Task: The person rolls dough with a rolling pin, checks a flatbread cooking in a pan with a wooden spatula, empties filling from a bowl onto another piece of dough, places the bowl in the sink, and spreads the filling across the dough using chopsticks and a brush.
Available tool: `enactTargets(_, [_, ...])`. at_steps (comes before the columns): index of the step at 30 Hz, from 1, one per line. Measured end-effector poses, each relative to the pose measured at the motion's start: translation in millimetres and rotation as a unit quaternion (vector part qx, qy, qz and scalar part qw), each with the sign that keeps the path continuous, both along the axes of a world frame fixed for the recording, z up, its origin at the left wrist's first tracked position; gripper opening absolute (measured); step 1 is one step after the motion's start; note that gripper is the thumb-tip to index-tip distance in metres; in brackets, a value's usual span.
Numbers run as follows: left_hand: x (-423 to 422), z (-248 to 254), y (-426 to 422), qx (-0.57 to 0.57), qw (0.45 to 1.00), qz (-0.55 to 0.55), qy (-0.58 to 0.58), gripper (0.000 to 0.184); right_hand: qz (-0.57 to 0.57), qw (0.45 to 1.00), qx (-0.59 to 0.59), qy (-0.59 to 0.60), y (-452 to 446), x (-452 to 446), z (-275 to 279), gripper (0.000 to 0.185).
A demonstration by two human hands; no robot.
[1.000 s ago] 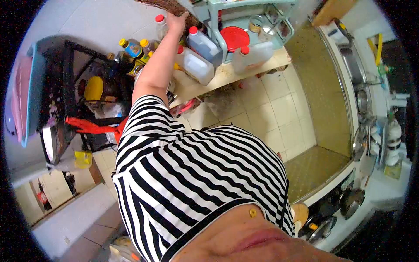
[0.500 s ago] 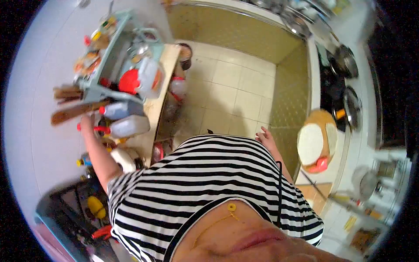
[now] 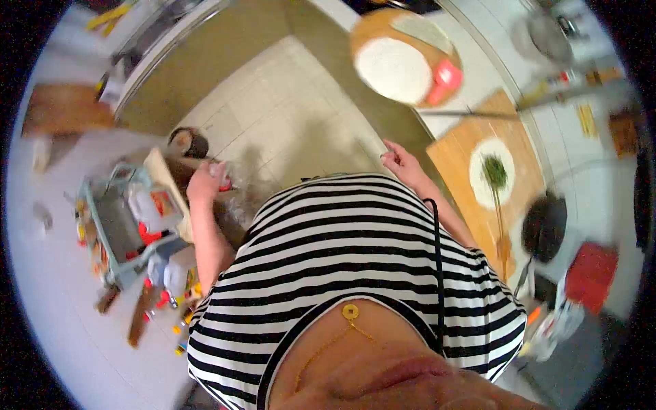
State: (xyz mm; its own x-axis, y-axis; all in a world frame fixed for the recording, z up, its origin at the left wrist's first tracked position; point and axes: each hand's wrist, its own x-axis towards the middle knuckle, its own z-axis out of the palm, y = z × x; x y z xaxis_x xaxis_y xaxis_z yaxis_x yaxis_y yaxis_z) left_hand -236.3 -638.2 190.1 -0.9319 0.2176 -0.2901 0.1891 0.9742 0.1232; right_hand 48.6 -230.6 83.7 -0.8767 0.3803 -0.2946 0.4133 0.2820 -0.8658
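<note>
My left hand (image 3: 205,184) is closed, its fingers curled round something small and whitish that is too blurred to name. It is in front of the shelf edge, close to a red-lidded clear container (image 3: 227,183) lower down. My right hand (image 3: 403,165) holds nothing; its fingers are loosely bent and apart, beside the counter front. To its right, a wooden board (image 3: 451,147) carries a round white sheet of dough (image 3: 482,193) with chopped greens (image 3: 493,172) on it. A pair of chopsticks (image 3: 499,217) lies across the dough's edge.
A round wooden board (image 3: 369,31) holds more white rounds and a pink object (image 3: 445,78). At left stands a grey-blue basket (image 3: 109,263) with bottles (image 3: 164,273) beside it. A black pan (image 3: 544,225) and a dark red box (image 3: 592,275) are at right.
My view and body have turned right, bringing the board with dough and greens into sight. My left hand has come away from the bottles on the shelf, fingers now curled.
</note>
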Motion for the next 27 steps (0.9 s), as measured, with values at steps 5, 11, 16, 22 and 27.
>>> enactTargets(5, [32.2, -45.2, 116.7, 0.015, 0.985, -0.166, -0.038, 0.066, -0.132, 0.990, 0.041, -0.002, 20.6, 110.1, 2.5, 0.053])
enactTargets(11, [62.9, -74.7, 219.7, -0.023, 0.949, -0.304, -0.078, 0.067, -0.285, 0.958, 0.021, -0.028, 19.3, 223.7, -35.6, 0.051])
enactTargets(16, [83.3, -82.5, 298.3, -0.051, 0.905, -0.409, -0.106, 0.067, -0.383, 0.921, 0.028, -0.067, -1.8, 274.1, -54.8, 0.048])
enactTargets(22, [116.0, -115.0, 390.6, 0.111, 0.791, -0.588, -0.130, 0.055, -0.542, 0.838, -0.011, -0.053, -35.2, 284.5, -90.5, 0.029])
enactTargets(27, [176.0, -175.6, 481.8, 0.259, 0.642, -0.717, -0.085, 0.050, -0.585, 0.796, 0.062, -0.142, -22.4, 304.3, -80.2, 0.025])
